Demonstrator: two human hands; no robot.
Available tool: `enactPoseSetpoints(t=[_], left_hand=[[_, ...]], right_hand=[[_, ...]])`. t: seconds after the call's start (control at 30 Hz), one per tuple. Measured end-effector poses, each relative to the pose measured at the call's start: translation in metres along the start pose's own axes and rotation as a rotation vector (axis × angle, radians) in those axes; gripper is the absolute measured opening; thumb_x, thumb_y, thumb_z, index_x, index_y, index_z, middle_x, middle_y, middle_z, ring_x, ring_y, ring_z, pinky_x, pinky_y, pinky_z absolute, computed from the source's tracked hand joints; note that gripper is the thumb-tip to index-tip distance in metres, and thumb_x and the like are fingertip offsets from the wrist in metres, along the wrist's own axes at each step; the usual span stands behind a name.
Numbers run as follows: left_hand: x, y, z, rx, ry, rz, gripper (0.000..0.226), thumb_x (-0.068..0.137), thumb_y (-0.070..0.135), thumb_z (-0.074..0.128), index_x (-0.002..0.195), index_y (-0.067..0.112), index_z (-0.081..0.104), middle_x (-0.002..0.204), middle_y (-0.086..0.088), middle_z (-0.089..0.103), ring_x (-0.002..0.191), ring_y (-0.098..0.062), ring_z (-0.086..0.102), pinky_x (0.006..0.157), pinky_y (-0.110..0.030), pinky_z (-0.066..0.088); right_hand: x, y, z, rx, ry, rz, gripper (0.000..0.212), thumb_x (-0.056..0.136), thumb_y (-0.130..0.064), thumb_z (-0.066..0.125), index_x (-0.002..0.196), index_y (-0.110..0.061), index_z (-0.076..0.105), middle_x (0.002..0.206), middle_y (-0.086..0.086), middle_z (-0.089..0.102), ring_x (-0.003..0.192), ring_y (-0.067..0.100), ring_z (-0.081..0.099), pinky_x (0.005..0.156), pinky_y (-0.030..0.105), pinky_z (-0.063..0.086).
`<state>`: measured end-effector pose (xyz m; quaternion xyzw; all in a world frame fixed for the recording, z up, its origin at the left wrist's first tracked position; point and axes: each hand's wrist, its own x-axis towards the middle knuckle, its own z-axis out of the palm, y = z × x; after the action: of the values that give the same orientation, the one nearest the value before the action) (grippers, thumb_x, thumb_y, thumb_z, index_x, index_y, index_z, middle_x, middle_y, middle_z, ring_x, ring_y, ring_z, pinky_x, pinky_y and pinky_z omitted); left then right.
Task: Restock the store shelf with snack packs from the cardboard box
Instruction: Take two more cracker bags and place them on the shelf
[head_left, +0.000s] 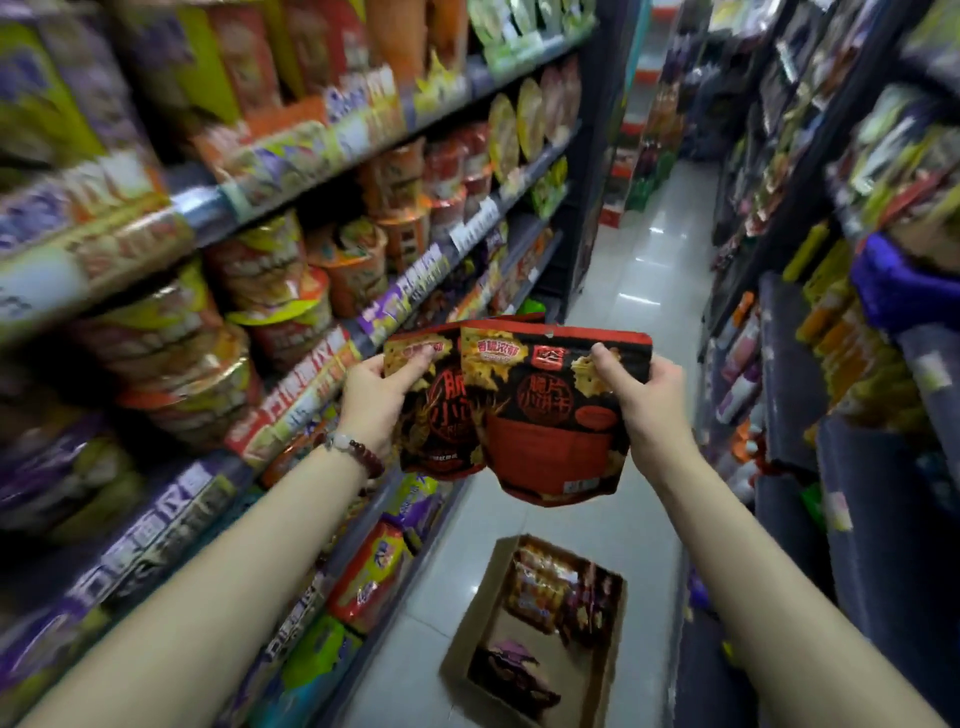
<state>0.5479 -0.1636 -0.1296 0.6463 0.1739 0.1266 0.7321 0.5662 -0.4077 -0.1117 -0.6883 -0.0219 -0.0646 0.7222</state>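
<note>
Two bare forearms reach forward into the aisle. The left hand (371, 395), with a bead bracelet (353, 449) on the wrist, grips one snack pack (436, 410) near its top left corner. The right hand (647, 400) grips a second snack pack (550, 415) at its upper right edge. Both packs are black and red pouches with a red bowl picture and yellow cracker shapes. The right pack overlaps the left one, so part of the left pack is hidden. They are held upright above the floor, just beside the left shelf (291, 395).

Below them a cardboard box (472, 629) stands open on the tiled floor (639, 291). Several more packs lie inside; their number is hard to tell. The shelf holds rows of noodle bowls (270, 291), blurred. Farther shelves on the right are dark and unclear.
</note>
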Motion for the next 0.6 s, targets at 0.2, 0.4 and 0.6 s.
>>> enactPoseSetpoints(t=[0.2,0.4,0.6], left_hand=[[-0.064,0.049,-0.046,-0.021,0.205,0.068,0.022,0.076,0.031,0.075,0.085,0.011,0.072,0.086,-0.005,0.074,0.085,-0.019,0.069,0.084,-0.04,0.053],[-0.13,0.086,-0.1,-0.03,0.401,0.137,0.024,0.076,0.03,0.074,0.089,0.009,0.073,0.087,-0.004,0.074,0.085,-0.016,0.069,0.08,-0.035,0.055],[-0.199,0.11,-0.157,0.012,0.613,0.226,0.016,0.079,0.029,0.072,0.083,0.014,0.073,0.079,0.002,0.074,0.079,-0.013,0.07,0.07,-0.029,0.055]], right_hand=[[0.0,-0.04,0.019,0.065,-0.191,-0.004,0.013,0.086,-0.021,0.071,0.083,-0.008,0.071,0.084,0.014,0.074,0.077,0.029,0.072,0.069,0.04,0.059],[-0.016,-0.066,0.071,0.13,-0.418,-0.026,0.014,0.086,-0.023,0.071,0.081,-0.009,0.07,0.072,0.001,0.074,0.068,0.02,0.072,0.06,0.034,0.057],[-0.058,-0.085,0.138,0.184,-0.624,-0.033,0.016,0.086,-0.026,0.072,0.075,-0.014,0.069,0.079,0.008,0.072,0.076,0.026,0.07,0.069,0.042,0.059]])
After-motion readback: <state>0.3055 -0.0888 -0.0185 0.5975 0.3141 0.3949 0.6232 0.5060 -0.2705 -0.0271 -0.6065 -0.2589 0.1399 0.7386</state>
